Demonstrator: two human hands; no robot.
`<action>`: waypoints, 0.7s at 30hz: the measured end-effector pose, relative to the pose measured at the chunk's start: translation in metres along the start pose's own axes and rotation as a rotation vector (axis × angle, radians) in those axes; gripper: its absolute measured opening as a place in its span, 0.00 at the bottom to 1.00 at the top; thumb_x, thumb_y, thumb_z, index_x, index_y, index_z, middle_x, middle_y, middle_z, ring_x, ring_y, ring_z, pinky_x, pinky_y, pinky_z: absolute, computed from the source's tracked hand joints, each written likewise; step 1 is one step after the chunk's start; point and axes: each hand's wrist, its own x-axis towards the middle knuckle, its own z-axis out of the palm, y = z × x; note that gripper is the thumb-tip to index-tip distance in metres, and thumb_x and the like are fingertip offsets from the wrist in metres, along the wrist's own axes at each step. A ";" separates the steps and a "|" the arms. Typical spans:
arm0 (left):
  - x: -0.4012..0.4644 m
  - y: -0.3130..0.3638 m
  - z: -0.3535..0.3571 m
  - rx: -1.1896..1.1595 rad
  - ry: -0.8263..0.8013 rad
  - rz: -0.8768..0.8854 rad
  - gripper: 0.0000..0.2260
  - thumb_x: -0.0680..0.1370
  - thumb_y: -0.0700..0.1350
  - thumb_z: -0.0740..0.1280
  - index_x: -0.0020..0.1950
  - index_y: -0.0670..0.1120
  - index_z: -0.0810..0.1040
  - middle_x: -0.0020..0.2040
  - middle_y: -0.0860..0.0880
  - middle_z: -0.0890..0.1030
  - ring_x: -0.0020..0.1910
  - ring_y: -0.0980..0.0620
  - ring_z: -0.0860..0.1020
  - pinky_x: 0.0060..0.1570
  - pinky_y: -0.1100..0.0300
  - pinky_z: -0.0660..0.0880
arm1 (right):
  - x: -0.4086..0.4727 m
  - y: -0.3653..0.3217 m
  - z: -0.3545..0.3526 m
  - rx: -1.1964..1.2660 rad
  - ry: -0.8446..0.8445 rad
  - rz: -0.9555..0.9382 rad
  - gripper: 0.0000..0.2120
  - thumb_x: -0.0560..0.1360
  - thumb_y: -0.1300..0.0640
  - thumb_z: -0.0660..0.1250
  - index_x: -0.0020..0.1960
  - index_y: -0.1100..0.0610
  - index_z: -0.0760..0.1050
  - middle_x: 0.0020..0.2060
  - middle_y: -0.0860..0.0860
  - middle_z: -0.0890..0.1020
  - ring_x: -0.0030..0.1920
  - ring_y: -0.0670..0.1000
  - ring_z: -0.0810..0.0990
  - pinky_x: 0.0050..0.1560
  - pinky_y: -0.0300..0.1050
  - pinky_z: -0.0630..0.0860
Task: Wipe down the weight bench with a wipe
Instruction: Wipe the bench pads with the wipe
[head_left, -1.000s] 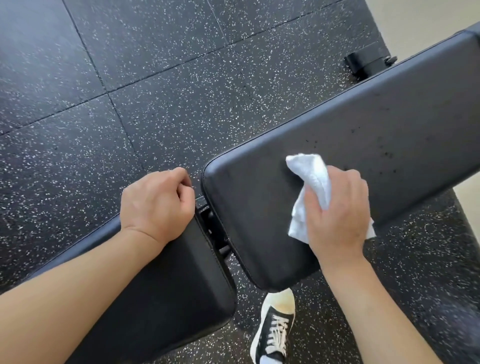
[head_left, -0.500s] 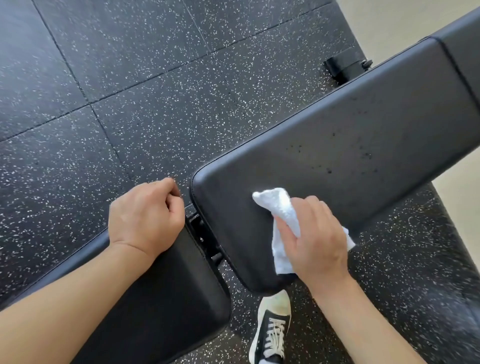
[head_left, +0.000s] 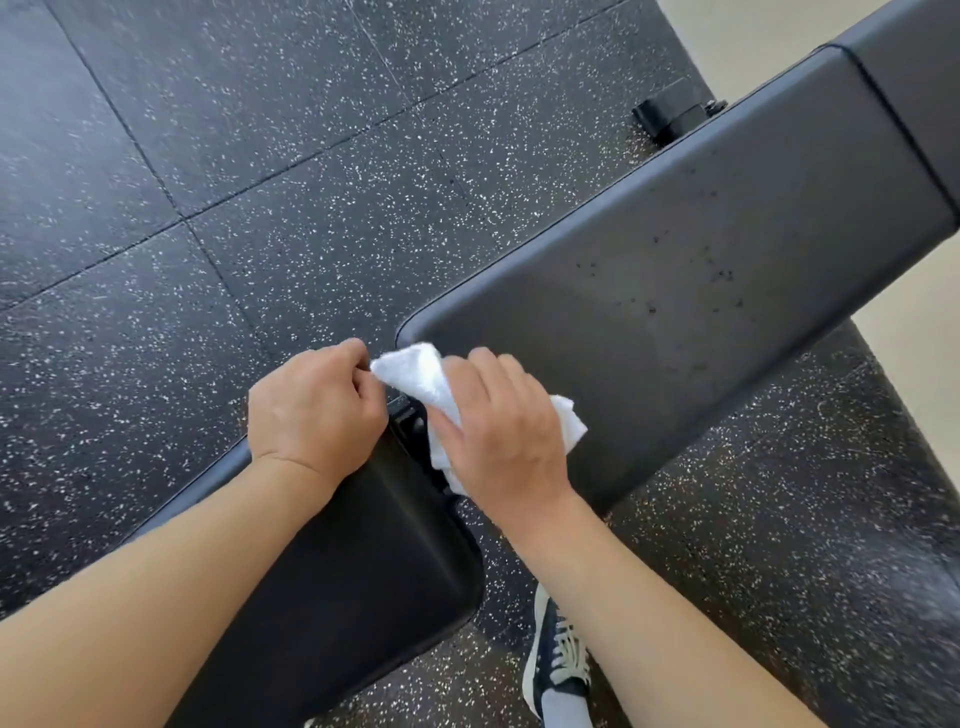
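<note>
The black padded weight bench has a long back pad (head_left: 691, 291) running to the upper right and a seat pad (head_left: 358, 566) at the lower left, with a gap and hinge between them. My right hand (head_left: 498, 436) holds a crumpled white wipe (head_left: 415, 379) at the near end of the back pad, over the gap. My left hand (head_left: 311, 410) rests on the far end of the seat pad with its fingers curled; its fingertips meet the wipe's left tip. Dark specks dot the back pad's middle.
Black rubber floor tiles with white flecks lie all around. A black bench foot (head_left: 670, 117) shows at the upper right beside a pale floor strip. My dark sneaker (head_left: 558, 670) stands under the bench at the bottom. Another pad section (head_left: 919, 83) sits at the top right.
My right hand has slid the wipe down the back pad to its near end and over the gap. The wipe's tip now meets my left fingertips.
</note>
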 end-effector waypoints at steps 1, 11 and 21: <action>0.000 0.000 0.000 0.001 0.000 0.010 0.12 0.73 0.52 0.52 0.38 0.51 0.73 0.30 0.54 0.72 0.33 0.46 0.70 0.33 0.56 0.63 | -0.021 0.011 -0.008 -0.014 -0.013 -0.030 0.11 0.80 0.52 0.66 0.53 0.59 0.79 0.41 0.53 0.75 0.39 0.56 0.71 0.36 0.53 0.71; -0.006 0.002 -0.003 -0.032 -0.027 0.132 0.14 0.80 0.45 0.59 0.65 0.51 0.73 0.55 0.49 0.82 0.51 0.40 0.80 0.44 0.49 0.74 | -0.011 0.118 -0.046 -0.054 0.108 0.563 0.11 0.79 0.52 0.67 0.53 0.60 0.75 0.47 0.55 0.78 0.46 0.60 0.75 0.42 0.49 0.68; -0.008 0.041 -0.018 -0.209 -0.140 0.182 0.23 0.83 0.44 0.60 0.79 0.45 0.66 0.73 0.44 0.71 0.73 0.42 0.69 0.73 0.48 0.64 | -0.061 0.018 -0.029 0.005 -0.053 -0.034 0.07 0.74 0.53 0.66 0.47 0.56 0.77 0.39 0.51 0.72 0.38 0.55 0.70 0.33 0.51 0.69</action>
